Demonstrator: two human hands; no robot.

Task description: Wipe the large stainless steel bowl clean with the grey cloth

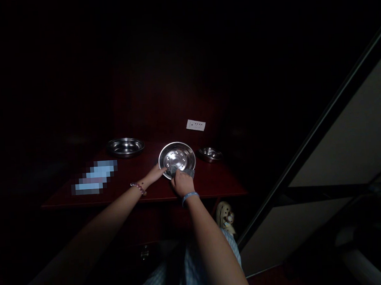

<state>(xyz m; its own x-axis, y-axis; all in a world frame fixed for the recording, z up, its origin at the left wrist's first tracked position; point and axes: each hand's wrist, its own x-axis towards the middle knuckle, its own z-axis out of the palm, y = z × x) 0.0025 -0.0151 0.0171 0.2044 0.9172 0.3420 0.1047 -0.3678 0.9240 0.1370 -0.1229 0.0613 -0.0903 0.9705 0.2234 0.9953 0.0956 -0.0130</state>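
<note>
Bowl (177, 157) was tilted, in front and slightly left of the socket (196, 125) | left hand (155, 174) had fingers clamped on its rim | right hand (183, 184) had fingers closed round cloth (189, 172) at its near side | steady rim, flattened cloth seemed best

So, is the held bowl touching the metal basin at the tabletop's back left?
Apart. The head view shows a strip of red tabletop between the held bowl and the metal basin; their rims don't meet.
</note>
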